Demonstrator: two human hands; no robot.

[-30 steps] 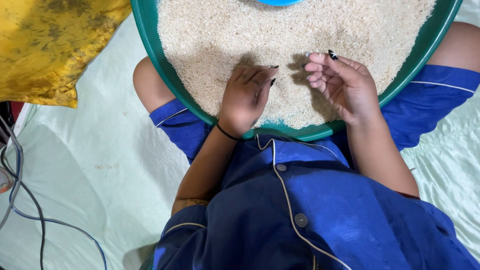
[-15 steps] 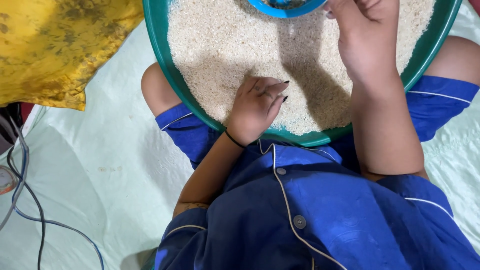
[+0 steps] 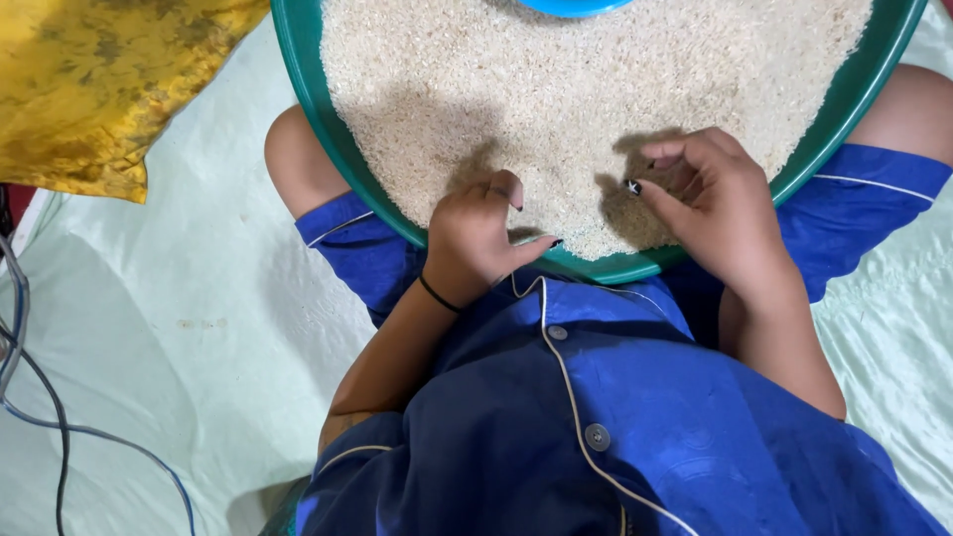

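Head view: the green tray (image 3: 328, 119) of rice (image 3: 596, 89) rests across my knees. My left hand (image 3: 481, 238) lies curled, fingers bent, on the grains at the near rim. My right hand (image 3: 710, 203) sits beside it, fingers loosely cupped; whether they pinch grains, I cannot tell.

A pale green sheet (image 3: 199, 298) covers the surface below, smooth with soft creases and a faint sheen. A crumpled yellow cloth (image 3: 109, 89) lies on it at the upper left, and dark and blue cables (image 3: 40, 417) curl over the sheet along the left edge. The light is even and soft, with mild shadows.
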